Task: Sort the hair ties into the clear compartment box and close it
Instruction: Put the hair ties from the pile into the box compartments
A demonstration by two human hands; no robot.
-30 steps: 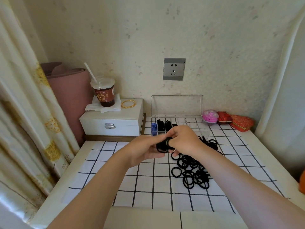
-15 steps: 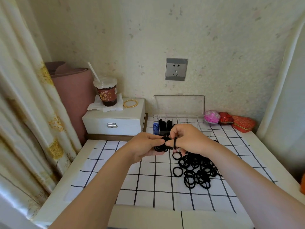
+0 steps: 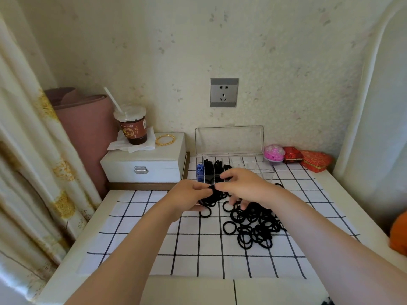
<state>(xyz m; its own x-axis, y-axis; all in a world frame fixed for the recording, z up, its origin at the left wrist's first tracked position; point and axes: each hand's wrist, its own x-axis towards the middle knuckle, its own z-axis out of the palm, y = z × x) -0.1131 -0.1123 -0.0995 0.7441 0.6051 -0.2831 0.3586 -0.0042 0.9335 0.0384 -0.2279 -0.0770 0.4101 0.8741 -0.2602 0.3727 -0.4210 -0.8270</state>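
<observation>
**K:** Head cam status? Hands first.

**Me:** My left hand (image 3: 189, 195) is curled round a bunch of black ties (image 3: 212, 197), just above the checked cloth (image 3: 154, 238). My right hand (image 3: 245, 186) meets it from 3 o'clock. Thumb tip is on the bunch and the other fingers are loosely spread, the lower ones pointing down at the loose pile (image 3: 256, 226). Can't tell whether thumb and forefinger actually nip a tie.

**K:** Box?

**Me:** The clear compartment box (image 3: 262, 171) is at 12 o'clock from my hands, just behind them on the cloth's far edge. Its lid (image 3: 229, 140) is open and upright by the wall. The leftmost compartment holds blue ties (image 3: 200, 170), and the next ones rightward hold stored black ties (image 3: 212, 165). My right hand hides part of the front row. Can't read what's in the right-hand compartments.

**K:** Other ties?

**Me:** The loose pile is at 4 o'clock from my hands, flat on the cloth with the rings overlapping. One stray ring (image 3: 229, 227) sits at its 9 o'clock edge.

**K:** Surroundings?

**Me:**
- **10 o'clock:** a white drawer case (image 3: 143, 165), with a cup (image 3: 132, 126) on a tissue (image 3: 123, 146) and a gold bangle (image 3: 165, 140) on top.
- **12 o'clock:** a wall socket (image 3: 224, 92) above the box.
- **2 o'clock:** a pink case (image 3: 274, 152) just beside the box's right end, then two red boxes (image 3: 291, 154).
</observation>
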